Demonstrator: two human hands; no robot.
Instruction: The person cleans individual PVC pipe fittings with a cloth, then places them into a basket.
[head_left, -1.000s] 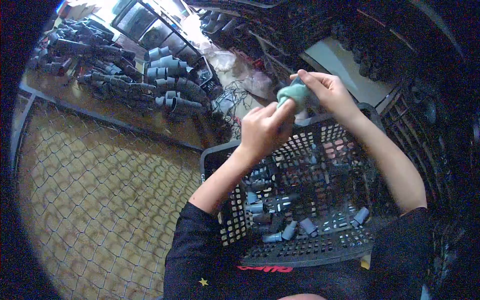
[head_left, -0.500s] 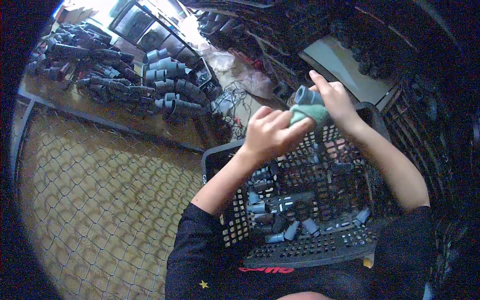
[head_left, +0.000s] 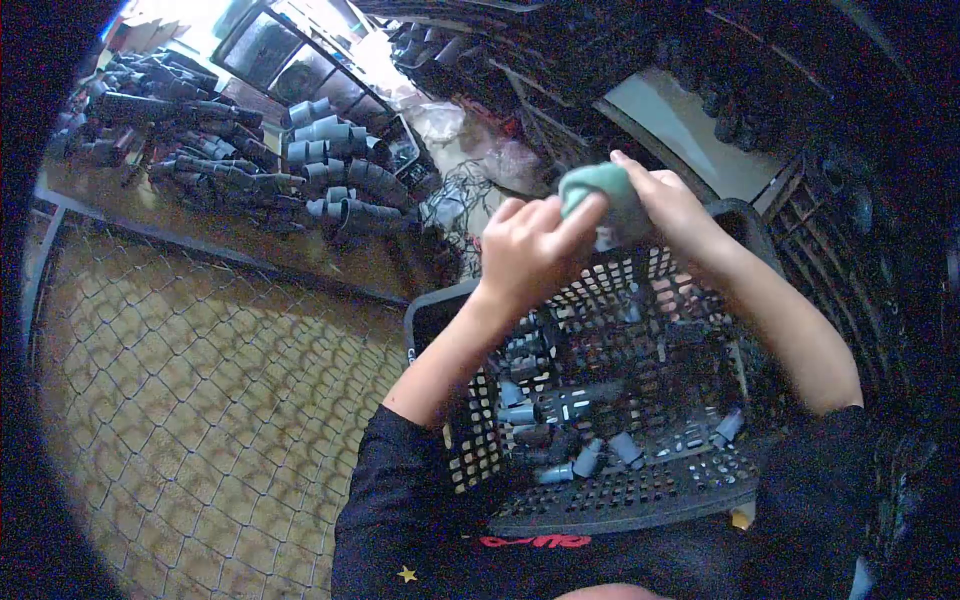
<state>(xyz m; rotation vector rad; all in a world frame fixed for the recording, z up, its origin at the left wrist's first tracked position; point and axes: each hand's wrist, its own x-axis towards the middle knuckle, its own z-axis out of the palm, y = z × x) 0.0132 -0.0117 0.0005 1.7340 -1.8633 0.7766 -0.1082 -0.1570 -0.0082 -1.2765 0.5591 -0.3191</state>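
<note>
My left hand is closed on a green cloth, raised above the far side of a black plastic crate. The cloth is bunched and partly blurred. My right hand is closed just beside it, thumb pointing up along the cloth's edge. Between the hands, a grey pipe fitting is mostly covered by the cloth and fingers. Below, the crate holds several loose blue-grey pipe fittings on its perforated floor.
Left of the crate lies a wire mesh panel. Beyond it, many grey pipe fittings are piled on a brown surface. Clear plastic bags lie at the back, and a pale board leans behind my right hand.
The cloth has moved up and left and now covers the pipe fitting's open end, which showed before. My left hand shifted slightly with it; the right hand stayed nearly in place.
</note>
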